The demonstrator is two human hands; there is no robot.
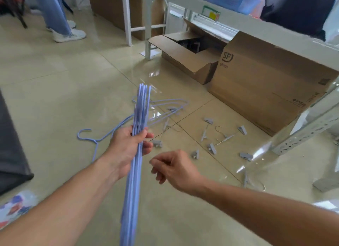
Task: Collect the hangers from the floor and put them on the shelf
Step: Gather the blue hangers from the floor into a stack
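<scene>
Forearms entered from the bottom edge, both bare, converging toward frame centre. Left hand (128, 150) was extended forward, palm turned inward, fingers and thumb wrapped around a stacked bundle of blue hangers (136, 163); the bundle ran edge-on from 6 o'clock up to about 12 o'clock of the hand, its far tips just past centre. Right hand (174, 169) hovered at 4 o'clock of the left hand, near it but apart, wrist bent, fingers loosely curled inward and holding nothing; some motion blur at the fingertips. More loose blue hangers (165, 108) lay on the tiled floor (55, 91) directly beyond the bundle, overlapping one another, and one single blue hanger (86, 135) lay at 9 o'clock of the left hand with its hook open toward the left. Grey clip hangers (209, 130) were scattered on the floor at 2 to 3 o'clock of the right hand, several well apart from each other. Cardboard boxes (256, 84) sat under a white metal shelf (238, 20) at 1 o'clock. Another person's legs and white shoes (69, 34) stood at 11 o'clock.
</scene>
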